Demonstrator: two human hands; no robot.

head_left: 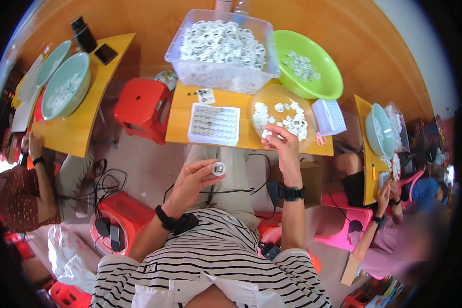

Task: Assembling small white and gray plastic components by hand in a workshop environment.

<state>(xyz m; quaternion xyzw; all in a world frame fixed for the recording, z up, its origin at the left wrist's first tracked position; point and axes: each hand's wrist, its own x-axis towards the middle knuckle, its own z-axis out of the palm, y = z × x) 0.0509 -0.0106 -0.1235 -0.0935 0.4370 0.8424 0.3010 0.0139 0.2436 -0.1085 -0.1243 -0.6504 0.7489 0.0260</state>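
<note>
My left hand [192, 179] pinches a small round white plastic part [219, 169] with a metallic insert, held above my lap in front of the table edge. At the front of the table, my right hand [286, 142] is closed with a small white plastic piece [266, 134] at its fingertips. Behind that hand stands a shallow see-through bowl [272, 91] with many loose white pieces in it. Left of the bowl sits a white tray [214, 140] with rows of slots, some filled with small metallic pieces.
A clear bin [215, 77] heaped with white rings and a green basin [328, 84] stand at the back. Pink scissors [320, 138] lie beside a white box [329, 117]. Red stools [143, 105] and cables [105, 187] are on the floor. Co-workers sit left and right.
</note>
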